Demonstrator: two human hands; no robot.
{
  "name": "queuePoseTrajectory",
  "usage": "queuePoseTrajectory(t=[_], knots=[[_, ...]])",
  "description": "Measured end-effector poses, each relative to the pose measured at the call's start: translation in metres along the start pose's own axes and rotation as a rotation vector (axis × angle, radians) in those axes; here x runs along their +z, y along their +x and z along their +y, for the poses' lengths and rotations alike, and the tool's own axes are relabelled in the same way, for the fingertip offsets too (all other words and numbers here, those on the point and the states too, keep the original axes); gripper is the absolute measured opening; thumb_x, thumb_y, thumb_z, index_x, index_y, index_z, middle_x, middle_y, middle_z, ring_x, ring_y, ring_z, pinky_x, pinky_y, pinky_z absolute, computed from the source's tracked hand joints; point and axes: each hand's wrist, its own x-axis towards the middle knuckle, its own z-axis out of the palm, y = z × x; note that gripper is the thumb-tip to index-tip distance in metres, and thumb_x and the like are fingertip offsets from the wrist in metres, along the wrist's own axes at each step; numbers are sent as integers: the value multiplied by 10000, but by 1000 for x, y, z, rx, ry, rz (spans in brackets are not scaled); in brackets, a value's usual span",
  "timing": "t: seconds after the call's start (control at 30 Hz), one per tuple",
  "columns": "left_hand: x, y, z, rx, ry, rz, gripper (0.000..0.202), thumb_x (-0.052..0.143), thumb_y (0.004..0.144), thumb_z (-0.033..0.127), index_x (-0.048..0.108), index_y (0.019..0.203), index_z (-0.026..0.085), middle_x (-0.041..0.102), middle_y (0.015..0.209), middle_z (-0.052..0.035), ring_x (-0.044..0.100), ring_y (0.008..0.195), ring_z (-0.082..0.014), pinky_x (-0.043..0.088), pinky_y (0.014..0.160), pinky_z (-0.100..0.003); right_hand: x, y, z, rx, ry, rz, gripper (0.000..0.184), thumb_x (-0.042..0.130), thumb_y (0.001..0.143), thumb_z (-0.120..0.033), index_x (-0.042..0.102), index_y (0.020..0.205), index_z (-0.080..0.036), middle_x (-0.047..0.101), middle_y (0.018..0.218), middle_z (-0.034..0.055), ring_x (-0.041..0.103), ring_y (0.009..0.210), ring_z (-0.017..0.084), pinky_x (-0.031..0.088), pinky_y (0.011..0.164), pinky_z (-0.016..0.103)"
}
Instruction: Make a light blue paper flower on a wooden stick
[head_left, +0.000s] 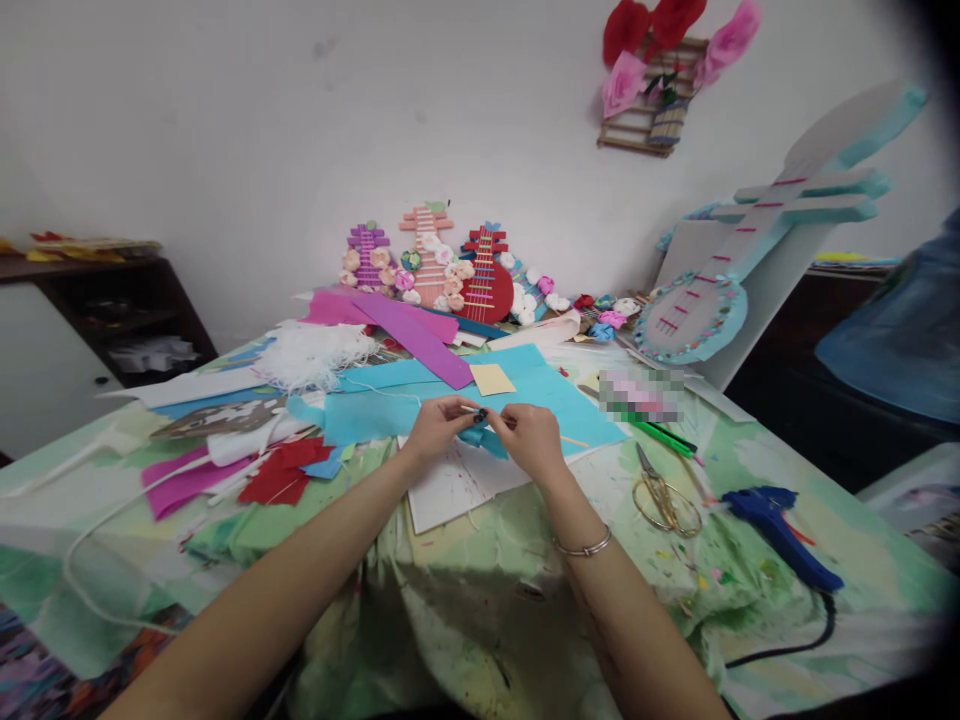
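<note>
My left hand (pixel 435 428) and my right hand (pixel 534 438) meet over the middle of the table, both pinched on a small blue foam strip (pixel 480 437) that curls between them. A thin wooden stick (pixel 469 409) pokes out from the left fingertips, and another thin stick end shows to the right of the right hand. The hands hover above a white sheet (pixel 457 485) that lies on light blue foam sheets (pixel 525 385). A silver bangle sits on my right wrist.
Gold scissors (pixel 664 495) and a blue glue gun (pixel 780 530) lie to the right, green pens (pixel 664 437) beyond. Purple, red and pink foam scraps lie left. Small decorated guitar models (pixel 431 265) and foam roses stand at the back; a large foam guitar (pixel 750 260) leans right.
</note>
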Motion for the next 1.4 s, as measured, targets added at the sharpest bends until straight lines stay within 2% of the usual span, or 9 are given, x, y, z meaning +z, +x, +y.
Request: queuePoseTrajectory(t=[0.17, 0.47, 0.7, 0.97, 1.13, 1.3, 1.4], knots=[[1, -1, 2, 0, -2, 5, 349, 802, 532, 354, 677, 750, 112, 702, 669, -49, 627, 584, -141, 485, 591, -251, 0, -1, -1, -23, -24, 16, 414, 442, 857, -434, 596, 570, -178, 600, 572, 28, 465, 526, 104, 189, 521, 245], [2, -2, 1, 9, 31, -10, 331, 783, 566, 361, 677, 756, 111, 701, 685, -56, 627, 597, -146, 488, 600, -256, 0, -1, -1, 34, -22, 44, 359, 523, 801, -467, 608, 588, -191, 622, 613, 14, 505, 572, 112, 193, 515, 239], [1, -2, 2, 27, 47, -36, 316, 774, 578, 341, 686, 771, 107, 703, 713, -65, 634, 624, -157, 501, 619, -266, -4, -1, -2, 42, 24, 43, 382, 515, 798, -503, 617, 607, -188, 638, 644, 22, 534, 612, 118, 226, 529, 230], [1, -5, 4, 4, 56, -31, 318, 773, 571, 304, 689, 804, 104, 703, 713, -70, 637, 615, -165, 504, 618, -279, -2, 2, 4, 30, 104, 20, 284, 582, 763, -432, 624, 630, -185, 635, 662, 17, 551, 641, 121, 280, 558, 230], [2, -8, 10, 31, 93, 0, 274, 735, 618, 323, 706, 792, 113, 712, 766, -77, 643, 702, -177, 499, 671, -272, 2, 2, 7, 18, 113, 35, 264, 593, 758, -424, 613, 650, -184, 642, 701, 22, 551, 654, 125, 278, 576, 234], [3, -4, 8, 11, 118, 16, 311, 755, 578, 354, 709, 773, 117, 711, 731, -70, 624, 642, -158, 489, 633, -262, 1, 4, 9, -31, 106, 24, 256, 586, 772, -404, 610, 667, -171, 649, 740, 25, 549, 695, 122, 260, 660, 255], [2, -2, 5, 43, 140, 49, 304, 747, 587, 357, 712, 781, 126, 713, 754, -69, 627, 667, -161, 487, 642, -261, -2, 4, 9, -4, 62, 40, 291, 568, 781, -422, 617, 648, -168, 653, 726, 19, 536, 693, 123, 219, 716, 294]])
